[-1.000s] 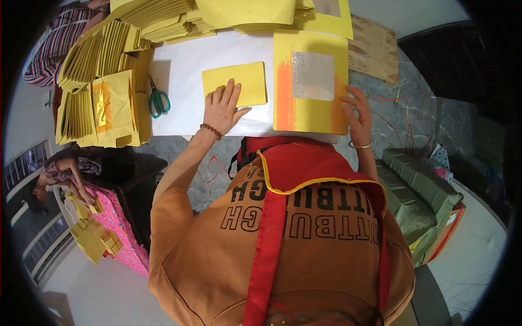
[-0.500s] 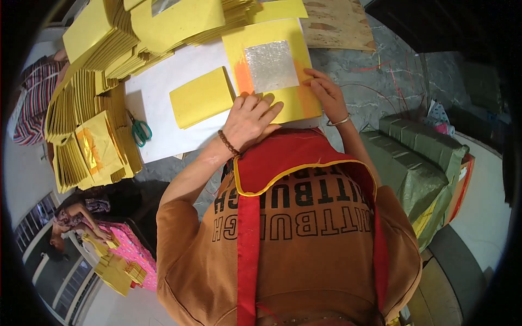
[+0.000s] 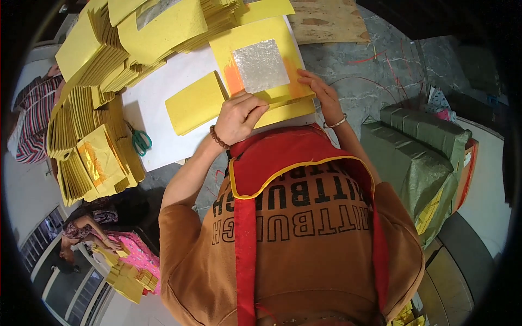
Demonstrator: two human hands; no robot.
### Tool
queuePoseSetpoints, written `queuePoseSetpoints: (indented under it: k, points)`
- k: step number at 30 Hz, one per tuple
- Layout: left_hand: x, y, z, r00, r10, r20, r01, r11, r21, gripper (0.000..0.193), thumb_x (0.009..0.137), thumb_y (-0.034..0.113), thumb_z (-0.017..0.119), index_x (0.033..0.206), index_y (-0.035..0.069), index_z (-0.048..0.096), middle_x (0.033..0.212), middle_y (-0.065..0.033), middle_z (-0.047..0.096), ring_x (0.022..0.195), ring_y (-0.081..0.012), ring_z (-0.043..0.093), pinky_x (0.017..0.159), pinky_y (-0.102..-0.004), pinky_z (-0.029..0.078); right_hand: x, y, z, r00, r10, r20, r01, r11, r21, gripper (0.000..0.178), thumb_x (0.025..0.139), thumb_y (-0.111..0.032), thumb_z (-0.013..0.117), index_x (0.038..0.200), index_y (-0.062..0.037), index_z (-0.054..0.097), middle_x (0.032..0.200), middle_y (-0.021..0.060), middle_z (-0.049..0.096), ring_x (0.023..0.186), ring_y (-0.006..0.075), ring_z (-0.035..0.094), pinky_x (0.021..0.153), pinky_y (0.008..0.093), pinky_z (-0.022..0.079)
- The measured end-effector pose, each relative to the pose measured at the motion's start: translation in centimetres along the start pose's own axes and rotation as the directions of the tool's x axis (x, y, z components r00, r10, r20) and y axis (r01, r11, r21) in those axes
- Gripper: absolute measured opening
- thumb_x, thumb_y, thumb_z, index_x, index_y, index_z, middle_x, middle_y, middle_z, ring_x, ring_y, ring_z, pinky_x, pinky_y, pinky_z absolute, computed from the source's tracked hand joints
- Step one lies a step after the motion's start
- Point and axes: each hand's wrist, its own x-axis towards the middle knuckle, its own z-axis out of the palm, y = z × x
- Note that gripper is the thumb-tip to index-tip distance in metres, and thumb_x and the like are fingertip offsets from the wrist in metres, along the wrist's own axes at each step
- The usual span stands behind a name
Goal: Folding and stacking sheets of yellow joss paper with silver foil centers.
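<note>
A yellow paper sheet (image 3: 253,32) with a silver square (image 3: 262,65) and orange strips on either side lies on the white tabletop in front of me. My left hand (image 3: 238,117) is closed on its near left edge, thumb and fingers pinched together. That near edge is bent up, and another yellow layer (image 3: 287,113) shows beneath. At the right edge, my right hand (image 3: 324,99) rests with its fingers stretched out against the paper; its thumb is hidden. A folded yellow paper stack (image 3: 196,103) lies just left of the sheet.
Folded yellow paper bundles (image 3: 81,103) crowd the table's left and far sides. Green-handled scissors (image 3: 141,142) lie beside them. A plywood board (image 3: 331,22) is at the far right, green wrapped packages (image 3: 408,163) stand on my right, and another person (image 3: 89,223) handles yellow paper at lower left.
My left hand has gone from lying flat on the sheet to pinching its near edge, which has bent up away from me. The right hand stays at the right edge.
</note>
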Motion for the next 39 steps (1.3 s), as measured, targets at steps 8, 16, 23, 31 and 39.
queuePoseSetpoints:
  k: [8,16,23,31,39]
  points:
    - [0.0,0.0,-0.2,0.994,-0.108,0.018,0.109,0.994,-0.024,0.011,0.08,0.01,0.06,0.081,0.0,0.063,0.069,-0.0122,0.061,0.062,-0.0249,0.058,0.057,-0.0328,0.046,0.0,0.1,0.0,1.0,0.002,-0.003,-0.002,0.999,-0.045,0.035,0.095,-0.022,0.037,0.104,0.0013,0.061,0.128,0.0114,0.049,0.122,0.0213,0.041,0.103,0.032,0.027]
    - [0.2,-0.5,-0.1,0.961,-0.274,0.045,0.277,0.952,-0.126,0.014,0.08,0.013,0.06,0.081,0.0,0.064,0.066,-0.0105,0.061,0.056,-0.0157,0.056,0.053,-0.0274,0.044,0.1,-0.1,0.2,0.999,0.039,-0.023,-0.039,0.999,0.005,0.038,0.096,-0.026,0.036,0.108,0.0017,0.06,0.127,0.009,0.049,0.115,0.0167,0.046,0.098,0.0292,0.033]
    - [0.5,-1.5,-0.3,0.925,-0.357,0.129,0.378,0.898,-0.226,0.015,0.08,0.014,0.06,0.081,0.0,0.064,0.06,-0.0055,0.059,0.055,-0.0071,0.051,0.053,-0.025,0.043,0.2,0.2,-0.1,0.999,0.052,-0.005,-0.051,0.998,0.023,0.04,0.096,-0.028,0.036,0.114,0.0006,0.057,0.127,0.0076,0.049,0.111,0.0141,0.047,0.095,0.0285,0.035]
    - [0.8,-1.6,-0.6,0.9,-0.405,0.163,0.435,0.862,-0.261,0.016,0.08,0.014,0.06,0.081,-0.002,0.064,0.061,-0.0032,0.058,0.057,-0.0051,0.049,0.054,-0.0239,0.042,0.1,0.8,-0.5,0.991,-0.114,0.072,0.119,0.99,-0.076,0.026,0.086,-0.016,0.056,0.107,-0.001,0.06,0.129,0.0095,0.048,0.114,0.0187,0.048,0.094,0.0318,0.038]
    - [-0.7,-0.6,-3.1,0.986,0.11,0.125,-0.126,0.985,0.122,0.038,0.079,0.029,0.067,0.11,0.01,0.06,0.112,-0.0118,0.056,0.105,-0.0267,0.051,0.084,-0.0346,0.041,1.1,1.0,-0.3,0.99,-0.143,0.017,0.144,0.971,-0.191,0.019,0.075,-0.004,0.067,0.093,-0.0036,0.063,0.115,0.0094,0.055,0.108,0.0202,0.051,0.092,0.0301,0.038]
